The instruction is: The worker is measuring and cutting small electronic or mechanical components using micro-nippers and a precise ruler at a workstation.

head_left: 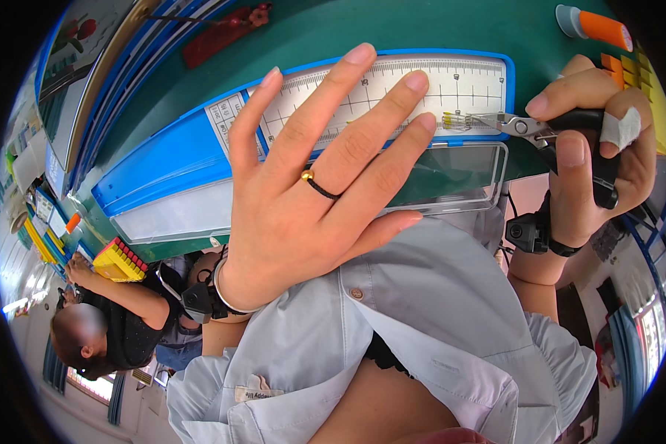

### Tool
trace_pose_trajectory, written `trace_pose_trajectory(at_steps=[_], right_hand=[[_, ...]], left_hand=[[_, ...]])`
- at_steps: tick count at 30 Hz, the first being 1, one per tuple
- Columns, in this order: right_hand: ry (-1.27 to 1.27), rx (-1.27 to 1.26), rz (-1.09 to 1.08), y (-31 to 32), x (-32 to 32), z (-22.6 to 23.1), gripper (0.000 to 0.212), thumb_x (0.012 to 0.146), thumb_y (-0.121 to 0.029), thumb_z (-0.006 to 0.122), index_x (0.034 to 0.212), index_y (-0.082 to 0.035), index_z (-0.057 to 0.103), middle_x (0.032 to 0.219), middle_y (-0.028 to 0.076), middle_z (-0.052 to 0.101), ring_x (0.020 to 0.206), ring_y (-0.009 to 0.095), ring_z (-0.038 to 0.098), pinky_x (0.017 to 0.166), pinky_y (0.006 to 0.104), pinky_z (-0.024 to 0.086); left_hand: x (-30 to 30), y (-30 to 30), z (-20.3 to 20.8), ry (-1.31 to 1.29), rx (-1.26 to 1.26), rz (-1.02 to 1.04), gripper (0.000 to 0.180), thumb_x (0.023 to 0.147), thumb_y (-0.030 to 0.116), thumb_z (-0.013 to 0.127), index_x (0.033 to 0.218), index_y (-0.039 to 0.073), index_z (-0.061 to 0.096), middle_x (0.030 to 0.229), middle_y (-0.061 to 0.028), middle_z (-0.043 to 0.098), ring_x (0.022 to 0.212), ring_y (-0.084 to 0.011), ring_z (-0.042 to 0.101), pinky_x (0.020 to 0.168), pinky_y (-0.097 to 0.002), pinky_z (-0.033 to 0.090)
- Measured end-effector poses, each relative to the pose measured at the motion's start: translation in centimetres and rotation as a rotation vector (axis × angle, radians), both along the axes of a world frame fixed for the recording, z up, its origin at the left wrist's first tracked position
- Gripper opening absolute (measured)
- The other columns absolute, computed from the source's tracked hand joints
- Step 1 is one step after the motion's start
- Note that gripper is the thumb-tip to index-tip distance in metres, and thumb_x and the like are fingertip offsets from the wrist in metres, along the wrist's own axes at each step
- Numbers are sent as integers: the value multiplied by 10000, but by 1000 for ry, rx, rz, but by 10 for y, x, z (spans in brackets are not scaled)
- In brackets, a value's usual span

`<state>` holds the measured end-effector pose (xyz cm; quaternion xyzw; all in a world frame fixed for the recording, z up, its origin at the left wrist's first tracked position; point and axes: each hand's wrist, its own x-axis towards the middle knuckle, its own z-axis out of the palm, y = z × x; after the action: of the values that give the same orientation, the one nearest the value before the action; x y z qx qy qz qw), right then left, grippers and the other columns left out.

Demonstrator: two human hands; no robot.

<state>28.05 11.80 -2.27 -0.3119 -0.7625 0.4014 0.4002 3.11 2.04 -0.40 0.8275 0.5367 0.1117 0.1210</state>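
My left hand is spread, palm down, across a long blue case. Its fingertips are over a white ruler-marked sheet lying inside the case. My right hand, with white tape round one finger, is closed on the black handles of a pair of pliers. The slim metal jaws point left over the case's right end. Small yellow-tipped pieces lie at the jaw tips; I cannot tell if the jaws grip them. The case's transparent lid is swung open on my side.
An orange tapered object with a pale end lies at the far right. Blue folders stand on the left of the green table. A yellow box with red pieces is near another person at the left.
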Motion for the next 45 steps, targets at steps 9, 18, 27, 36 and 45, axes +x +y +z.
trace_pose_trajectory(at_steps=[9,18,27,36,45], right_hand=[[-36,-37,-23,4,2,-1,298,943,-168,687,875,-85,410,922,232,698,725,168,508,646,274,415],[100,-121,-77,-9,-18,7,280,898,-50,662,851,-88,389,871,220,689,747,181,536,690,290,429],[593,-191,-16,-23,22,28,305,842,-54,700,856,-104,399,827,196,699,763,223,617,749,335,504],[-543,414,-920,-2,144,46,160,963,-73,648,1069,-3,551,1057,108,602,857,270,670,756,371,545],[-1066,369,-1034,0,116,57,191,983,-147,617,1080,12,576,1142,167,560,937,389,667,743,468,546]], left_hand=[[-1,0,0,2,0,-12,574,901,578,571,1264,159,719,1405,-29,640,1390,-332,498,1188,-520,246],[-3,1,7,7,-45,-31,589,894,549,607,1323,154,684,1440,-33,609,1409,-335,472,1190,-526,230],[1,-5,15,-16,-45,-43,610,913,441,638,1414,95,598,1517,-83,525,1458,-361,395,1199,-565,211],[2,-13,10,-123,68,-31,547,888,307,705,1367,61,612,1488,-88,554,1454,-361,408,1201,-554,244],[0,-16,8,-168,103,-8,536,863,240,745,1358,78,621,1488,-75,557,1458,-343,409,1203,-543,259]])
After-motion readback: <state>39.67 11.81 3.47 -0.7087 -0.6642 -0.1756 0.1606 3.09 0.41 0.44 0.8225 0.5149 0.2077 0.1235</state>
